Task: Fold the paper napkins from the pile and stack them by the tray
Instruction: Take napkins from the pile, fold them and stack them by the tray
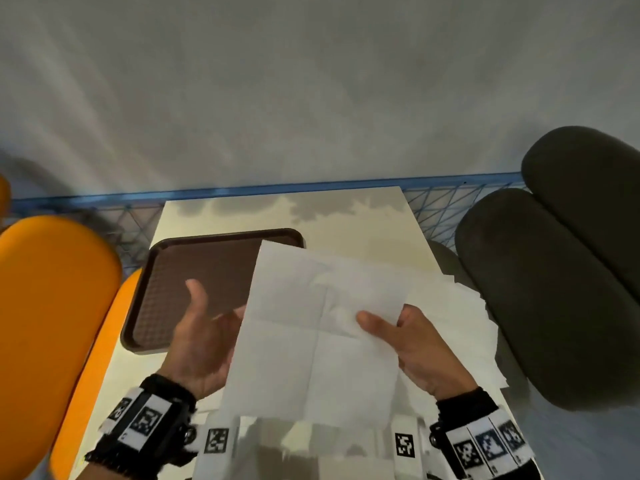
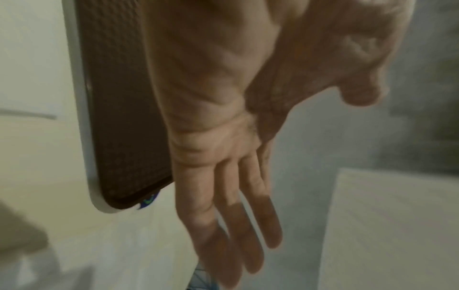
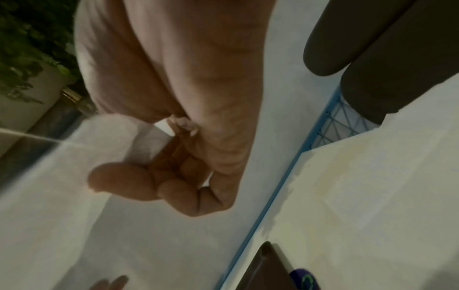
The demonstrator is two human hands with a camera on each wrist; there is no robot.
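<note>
An unfolded white napkin [image 1: 311, 327] with cross creases hangs in the air over the table [image 1: 346, 220]. My right hand [image 1: 391, 327] pinches its right edge, thumb on top; the right wrist view shows that hand [image 3: 154, 186] with thumb and curled fingers on the sheet [image 3: 49, 196]. Beside the napkin's left edge my left hand [image 1: 207, 327] is open, palm up, its fingertips hidden behind the paper. In the left wrist view its fingers [image 2: 223, 215] are straight and hold nothing. The brown tray [image 1: 194, 289] lies at the left. The napkin pile [image 1: 467, 306] lies at the right.
Orange chairs [image 1: 52, 306] stand along the table's left side and dark grey chairs [image 1: 554, 289] along its right. A blue wire rail [image 1: 277, 190] runs behind the far edge. A strip of bare table lies behind the tray and pile.
</note>
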